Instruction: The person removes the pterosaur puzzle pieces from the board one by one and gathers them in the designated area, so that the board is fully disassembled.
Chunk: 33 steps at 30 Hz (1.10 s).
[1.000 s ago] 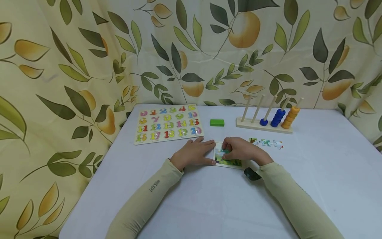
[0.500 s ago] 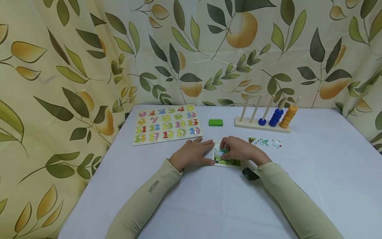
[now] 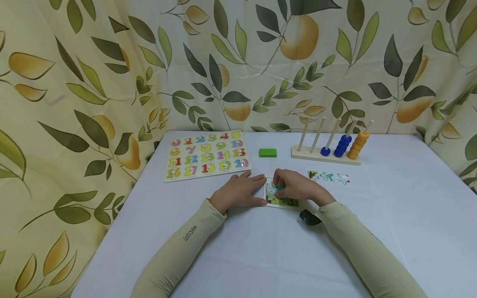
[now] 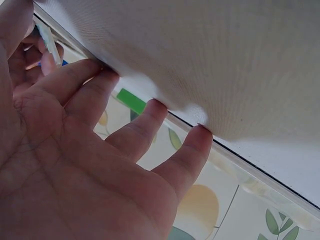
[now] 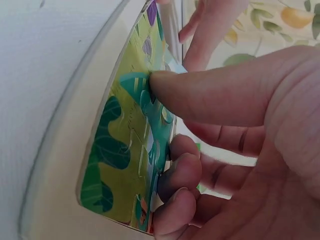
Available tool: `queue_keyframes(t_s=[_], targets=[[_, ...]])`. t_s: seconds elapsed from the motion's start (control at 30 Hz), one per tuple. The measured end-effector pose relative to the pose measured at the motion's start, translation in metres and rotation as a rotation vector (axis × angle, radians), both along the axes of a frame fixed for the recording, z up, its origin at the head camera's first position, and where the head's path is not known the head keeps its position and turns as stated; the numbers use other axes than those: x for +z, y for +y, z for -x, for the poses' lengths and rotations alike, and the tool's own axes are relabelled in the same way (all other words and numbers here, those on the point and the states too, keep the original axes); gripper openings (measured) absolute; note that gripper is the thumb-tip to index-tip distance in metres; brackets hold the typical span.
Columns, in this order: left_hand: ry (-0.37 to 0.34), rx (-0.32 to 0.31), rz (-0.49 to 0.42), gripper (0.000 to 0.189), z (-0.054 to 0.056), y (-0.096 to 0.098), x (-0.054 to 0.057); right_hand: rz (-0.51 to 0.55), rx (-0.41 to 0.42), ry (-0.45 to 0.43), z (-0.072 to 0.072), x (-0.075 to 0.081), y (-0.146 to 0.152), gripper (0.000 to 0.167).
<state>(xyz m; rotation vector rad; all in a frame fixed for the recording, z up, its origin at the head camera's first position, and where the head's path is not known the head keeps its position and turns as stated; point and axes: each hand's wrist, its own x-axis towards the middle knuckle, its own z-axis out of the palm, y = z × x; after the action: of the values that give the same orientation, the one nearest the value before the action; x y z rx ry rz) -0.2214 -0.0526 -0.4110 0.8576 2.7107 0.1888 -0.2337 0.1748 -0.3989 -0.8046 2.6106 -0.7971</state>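
- The left hand (image 3: 240, 190) lies palm down with its fingers fairly straight and spread apart, clasping nothing; the fingertips rest on the white tablecloth (image 3: 238, 252), while the thumb and index tips reach the left edge of the small jigsaw board.
- The right hand (image 3: 296, 185) is bent over that board, its thumb and curled fingers pinching a teal-patterned jigsaw piece (image 5: 159, 125). The thumb tip sits on the printed face, and the other fingers are folded on the far side.
- The two hands are near each other without gripping one another.
- The jigsaw board (image 5: 67, 150), with a pale border around a green picture, lies flat between the hands, partly covered by the right one; its lower strip shows below the right thumb.
- A row of loose jigsaw pieces (image 3: 328, 177) lies just beyond the right hand, to its right.
- Farther back, from left to right, are a number puzzle board (image 3: 208, 157), a green block (image 3: 268, 153) and a wooden bead stacker (image 3: 325, 155) with blue and orange beads.
- A dark device (image 3: 310, 217) sits at the right wrist, just below the sleeve cuff.
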Motion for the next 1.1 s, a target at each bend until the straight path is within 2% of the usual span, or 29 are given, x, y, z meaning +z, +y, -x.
queue_keyframes(t_s=[0.63, 0.87, 1.1], targets=[[-0.033, 0.003, -0.023, 0.082, 0.0015, -0.0023, -0.0004, 0.085, -0.08, -0.039, 0.0015, -0.0029, 0.0023, 0.01], [-0.025, 0.001, -0.007, 0.083, 0.0023, -0.0017, 0.0004, 0.092, -0.104, -0.054, 0.0022, -0.0024, 0.0024, 0.007], [-0.011, 0.015, -0.014, 0.077, 0.0017, 0.0003, -0.0014, 0.097, -0.095, -0.052, 0.0011, -0.0018, 0.0016, 0.008]])
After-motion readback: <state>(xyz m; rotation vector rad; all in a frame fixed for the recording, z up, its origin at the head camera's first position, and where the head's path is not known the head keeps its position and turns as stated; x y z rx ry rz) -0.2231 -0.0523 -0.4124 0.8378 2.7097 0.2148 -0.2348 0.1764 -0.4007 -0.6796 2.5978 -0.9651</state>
